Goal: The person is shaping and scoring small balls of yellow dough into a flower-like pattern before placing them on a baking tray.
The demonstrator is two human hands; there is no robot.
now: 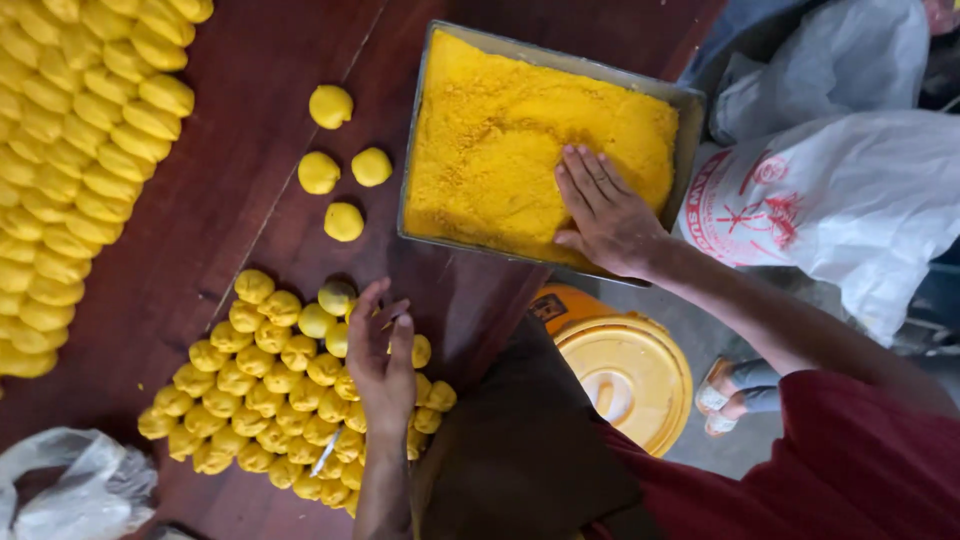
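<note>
My right hand (608, 212) lies flat, palm down, on a yellow crumbly mixture (500, 130) that fills a rectangular metal tray (690, 105). Its fingers are stretched out and it holds nothing. My left hand (385, 362) hovers with spread fingers over a cluster of small yellow dough balls (255, 385) on the dark wooden table (230, 190). It is empty, and a paler ball (336, 296) sits just off its fingertips. Part of the cluster is hidden under this hand and wrist.
Several loose yellow balls (343, 221) lie between the cluster and the tray. Rows of oval yellow pieces (70, 170) fill the table's left side. A yellow lidded bucket (625, 370) stands below the table edge, white plastic bags (850, 200) at right and another bag (70, 490) at bottom left.
</note>
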